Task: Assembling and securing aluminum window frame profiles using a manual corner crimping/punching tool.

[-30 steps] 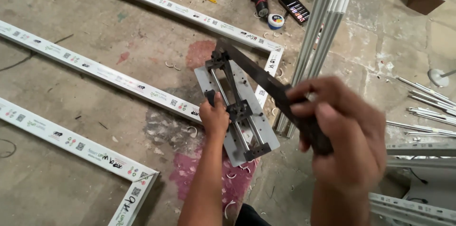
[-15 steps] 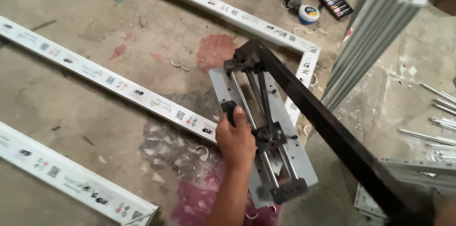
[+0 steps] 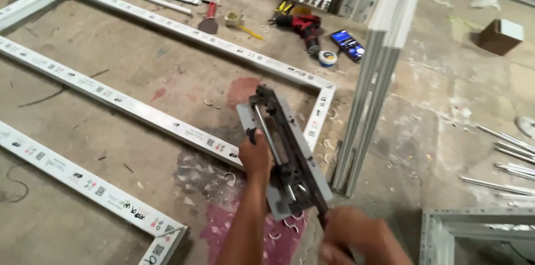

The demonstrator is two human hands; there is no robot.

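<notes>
Dusty concrete floor (image 3: 139,75) spreads under long white window-frame profiles (image 3: 128,106), with a red drill (image 3: 304,25) and a scraper (image 3: 210,20) lying far off. Near the middle sits a grey lever-operated punching jig (image 3: 284,153), clamped over a frame corner. The left hand (image 3: 255,156) is closed around a knob on its left edge, seemingly to brace it, while the right hand (image 3: 356,237) is wrapped tight around the black lever's (image 3: 304,178) near end, pulled low.

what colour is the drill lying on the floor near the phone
Red and black drill, seen best in the head view, beside the phone.
</notes>
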